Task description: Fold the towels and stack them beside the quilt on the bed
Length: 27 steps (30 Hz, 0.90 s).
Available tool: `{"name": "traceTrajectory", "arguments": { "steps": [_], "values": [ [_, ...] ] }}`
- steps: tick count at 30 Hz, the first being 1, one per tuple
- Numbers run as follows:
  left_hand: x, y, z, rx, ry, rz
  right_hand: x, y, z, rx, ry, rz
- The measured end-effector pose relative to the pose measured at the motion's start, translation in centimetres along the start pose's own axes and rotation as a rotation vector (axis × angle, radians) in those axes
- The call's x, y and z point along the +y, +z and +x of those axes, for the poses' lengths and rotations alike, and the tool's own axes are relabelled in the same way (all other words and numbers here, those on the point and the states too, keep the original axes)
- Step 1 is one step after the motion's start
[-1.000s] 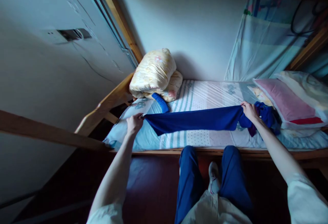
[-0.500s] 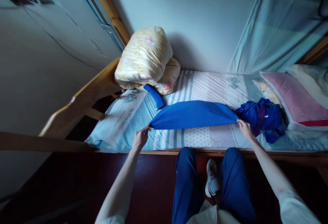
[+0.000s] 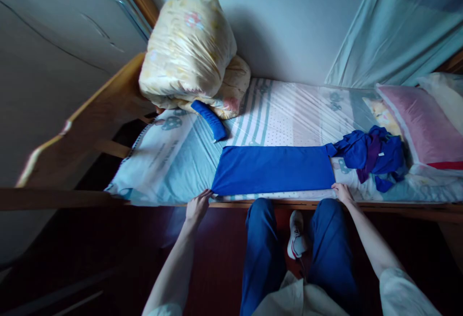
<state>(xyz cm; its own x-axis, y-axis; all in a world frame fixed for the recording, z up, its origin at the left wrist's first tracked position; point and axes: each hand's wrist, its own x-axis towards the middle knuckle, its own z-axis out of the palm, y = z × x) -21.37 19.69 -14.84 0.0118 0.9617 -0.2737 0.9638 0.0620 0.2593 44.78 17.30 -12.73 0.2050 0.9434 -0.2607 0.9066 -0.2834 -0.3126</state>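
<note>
A blue cloth (image 3: 273, 169), long and rectangular, lies spread flat on the bed near its front edge. It may be folded trousers, but its kind does not show clearly. My left hand (image 3: 198, 205) pinches its near left corner. At the near right corner, my right hand (image 3: 343, 194) grips the same cloth between thumb and fingers. Behind the left end lies a narrow folded blue bundle (image 3: 210, 120). A crumpled heap of blue clothing (image 3: 374, 154), with a purple strip and a small white tag, sits just right of the cloth.
A thick cream floral quilt (image 3: 188, 50) is piled at the back left of the patterned mattress (image 3: 173, 152). A pink pillow (image 3: 427, 123) rests on the right. The wooden bed rail (image 3: 90, 99) rises at left; a pale net (image 3: 379, 36) hangs at back right.
The blue cloth has come down from being held taut and bowed above the bed to lying flat. Both hands have lowered with it, still gripping the corners. The view has tilted down.
</note>
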Motion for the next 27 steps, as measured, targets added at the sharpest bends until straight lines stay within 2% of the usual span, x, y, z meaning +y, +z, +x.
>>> {"name": "traceTrajectory", "arguments": {
  "steps": [6, 9, 11, 14, 16, 18, 21, 24, 27],
  "values": [
    [0.1, -0.2, -1.3, 0.015, 0.028, 0.091, -1.1, -1.0, -0.5, -0.127, 0.012, -0.046],
    [1.2, -0.2, -1.0, 0.097, 0.066, 0.131, -2.7, -2.1, -0.5, -0.245, 0.058, -0.181],
    [3.1, 0.1, -0.1, 0.179, 0.112, 0.094, -4.6, -2.4, -0.3, -0.269, 0.081, -0.265],
    [7.7, 1.3, 2.3, 0.255, 0.205, -0.053, -8.4, -2.1, 1.0, -0.229, 0.06, -0.261],
    [11.0, 2.7, 4.0, 0.247, 0.256, -0.144, -10.3, -1.9, 2.7, -0.188, 0.031, -0.211],
    [13.6, 4.6, 5.4, 0.213, 0.275, -0.207, -10.9, -1.9, 5.1, -0.127, 0.038, -0.186],
    [15.2, 7.2, 6.2, 0.204, 0.249, -0.248, -9.2, -2.8, 9.6, -0.042, 0.095, -0.2],
    [14.7, 8.9, 6.1, 0.256, 0.233, -0.266, -5.9, -3.7, 14.3, -0.053, 0.099, -0.204],
    [13.8, 9.6, 6.0, 0.289, 0.24, -0.288, -2.8, -4.1, 18.0, -0.026, 0.097, -0.177]
  ]
}}
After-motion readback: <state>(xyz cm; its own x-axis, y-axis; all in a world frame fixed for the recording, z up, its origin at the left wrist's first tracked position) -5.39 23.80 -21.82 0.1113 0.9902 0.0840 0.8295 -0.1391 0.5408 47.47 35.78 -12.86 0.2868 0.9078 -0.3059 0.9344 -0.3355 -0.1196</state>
